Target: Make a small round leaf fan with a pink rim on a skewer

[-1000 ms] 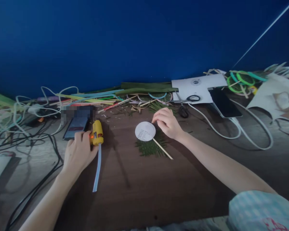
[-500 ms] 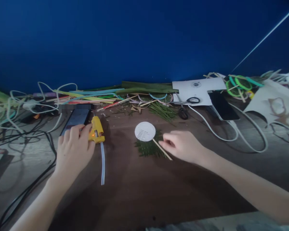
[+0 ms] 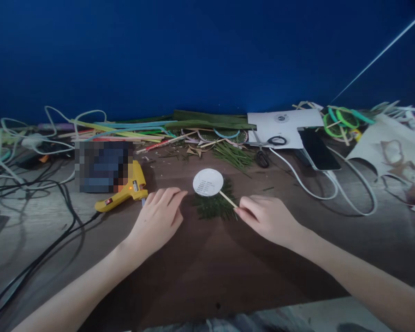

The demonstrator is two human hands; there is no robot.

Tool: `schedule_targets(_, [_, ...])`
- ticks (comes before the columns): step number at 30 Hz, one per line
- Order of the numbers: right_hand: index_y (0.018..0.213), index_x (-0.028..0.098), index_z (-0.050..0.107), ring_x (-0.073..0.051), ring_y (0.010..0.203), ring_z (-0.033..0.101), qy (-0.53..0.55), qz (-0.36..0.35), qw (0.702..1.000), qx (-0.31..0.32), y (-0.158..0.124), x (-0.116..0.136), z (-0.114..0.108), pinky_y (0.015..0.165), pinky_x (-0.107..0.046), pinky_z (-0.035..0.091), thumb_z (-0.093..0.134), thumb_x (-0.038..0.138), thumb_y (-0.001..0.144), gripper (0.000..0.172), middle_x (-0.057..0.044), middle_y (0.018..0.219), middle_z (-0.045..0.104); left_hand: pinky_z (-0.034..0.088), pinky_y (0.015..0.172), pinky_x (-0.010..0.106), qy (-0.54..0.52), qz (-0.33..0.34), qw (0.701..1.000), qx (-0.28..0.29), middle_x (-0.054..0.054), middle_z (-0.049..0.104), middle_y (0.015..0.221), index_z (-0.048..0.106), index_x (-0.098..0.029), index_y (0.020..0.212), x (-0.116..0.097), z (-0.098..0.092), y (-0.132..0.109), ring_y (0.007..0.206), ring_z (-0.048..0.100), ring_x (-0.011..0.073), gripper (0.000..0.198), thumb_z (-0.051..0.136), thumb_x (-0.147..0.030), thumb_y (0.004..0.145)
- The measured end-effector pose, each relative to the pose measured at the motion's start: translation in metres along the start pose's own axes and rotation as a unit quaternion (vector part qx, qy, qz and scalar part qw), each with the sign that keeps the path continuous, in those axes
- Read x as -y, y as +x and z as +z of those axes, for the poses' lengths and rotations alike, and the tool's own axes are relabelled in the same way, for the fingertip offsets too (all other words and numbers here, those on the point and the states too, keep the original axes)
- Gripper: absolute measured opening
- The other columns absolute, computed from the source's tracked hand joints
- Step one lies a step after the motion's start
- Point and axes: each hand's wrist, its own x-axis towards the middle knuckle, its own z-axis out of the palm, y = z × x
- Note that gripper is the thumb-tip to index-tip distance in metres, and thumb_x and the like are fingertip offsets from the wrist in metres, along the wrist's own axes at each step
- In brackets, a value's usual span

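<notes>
Beige stick (image 3: 228,199) runs leftward from right grip (image 3: 269,217) to white disc (image 3: 208,181).

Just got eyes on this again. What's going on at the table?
A person is working bare-handed. The right hand pinches a thin stick that runs to a round white disc with printed text; green leaf pieces show at its lower edge. The left hand is beside the disc, with nothing visible in its fingers. The yellow glue gun lies left of that hand.
</notes>
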Motion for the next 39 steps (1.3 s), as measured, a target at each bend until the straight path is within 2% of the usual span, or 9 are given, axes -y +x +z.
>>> schedule_targets(4, [0.066, 0.019, 0.046, -0.011, 0.052, 0.047, 0.135, 0.032, 0.99, -0.009, -0.004, -0.012, -0.011, 0.053, -0.023, 0.031, 0.039, 0.029, 0.089, 0.027, 0.001, 0.057, 0.051, 0.041, 0.079, 0.037, 0.003, -0.004, 1.0, 0.004, 0.011, 0.059, 0.105, 0.054, -0.013, 0.112, 0.002, 0.003, 0.0, 0.093, 0.053, 0.0254, 0.035, 0.04, -0.011, 0.08])
schedule_targets(6, [0.065, 0.02, 0.045, -0.01, 0.052, 0.047, 0.201, 0.047, 0.978, 0.029, -0.006, -0.018, -0.018, 0.053, -0.022, 0.033, 0.038, 0.03, 0.089, 0.028, 0.002, 0.057, 0.05, 0.041, 0.079, 0.037, 0.004, -0.011, 1.0, 0.006, 0.011, 0.06, 0.103, 0.054, -0.013, 0.113, 0.002, 0.004, -0.001, 0.092, 0.053, 0.0251, 0.035, 0.039, -0.012, 0.08])
schedule_targets(9, [0.064, 0.02, 0.046, -0.011, 0.053, 0.046, 0.239, 0.057, 0.964, 0.1, -0.008, -0.028, -0.026, 0.054, -0.022, 0.033, 0.036, 0.033, 0.09, 0.031, 0.002, 0.056, 0.048, 0.041, 0.079, 0.037, -0.002, -0.019, 1.0, 0.002, 0.01, 0.06, 0.103, 0.054, -0.013, 0.112, 0.001, 0.004, -0.001, 0.092, 0.053, 0.0247, 0.035, 0.038, -0.011, 0.081])
schedule_targets(13, [0.064, 0.019, 0.047, -0.011, 0.052, 0.042, 0.255, 0.058, 0.95, 0.168, -0.01, -0.038, -0.026, 0.054, -0.023, 0.031, 0.035, 0.036, 0.09, 0.033, 0.002, 0.055, 0.046, 0.041, 0.08, 0.038, -0.023, -0.029, 0.999, -0.002, 0.011, 0.06, 0.105, 0.054, -0.014, 0.112, 0.0, 0.006, -0.002, 0.095, 0.053, 0.0251, 0.035, 0.039, -0.012, 0.081])
schedule_targets(18, [0.064, 0.018, 0.048, -0.011, 0.053, 0.043, 0.264, 0.057, 0.939, 0.213, -0.011, -0.047, -0.018, 0.055, -0.024, 0.031, 0.035, 0.038, 0.089, 0.035, 0.002, 0.057, 0.048, 0.042, 0.08, 0.039, -0.039, -0.034, 0.999, 0.001, 0.011, 0.06, 0.106, 0.055, -0.013, 0.111, 0.0, 0.008, -0.003, 0.095, 0.053, 0.0254, 0.035, 0.04, -0.012, 0.08])
schedule_targets(30, [0.062, 0.019, 0.047, -0.011, 0.051, 0.045, 0.262, 0.072, 0.931, 0.244, -0.007, -0.053, -0.019, 0.055, -0.024, 0.032, 0.034, 0.04, 0.09, 0.037, 0.003, 0.051, 0.047, 0.042, 0.082, 0.04, -0.052, -0.039, 0.998, 0.002, 0.011, 0.06, 0.107, 0.054, -0.016, 0.114, 0.001, 0.009, -0.005, 0.098, 0.053, 0.0257, 0.037, 0.04, -0.011, 0.079])
schedule_targets(39, [0.064, 0.018, 0.05, -0.01, 0.051, 0.046, 0.232, 0.067, 0.936, 0.255, -0.004, -0.052, -0.018, 0.054, -0.024, 0.031, 0.035, 0.039, 0.09, 0.036, 0.003, 0.053, 0.05, 0.041, 0.083, 0.038, -0.042, -0.034, 0.999, 0.008, 0.01, 0.059, 0.107, 0.054, -0.015, 0.114, 0.0, 0.01, -0.005, 0.098, 0.052, 0.0257, 0.037, 0.04, -0.011, 0.079])
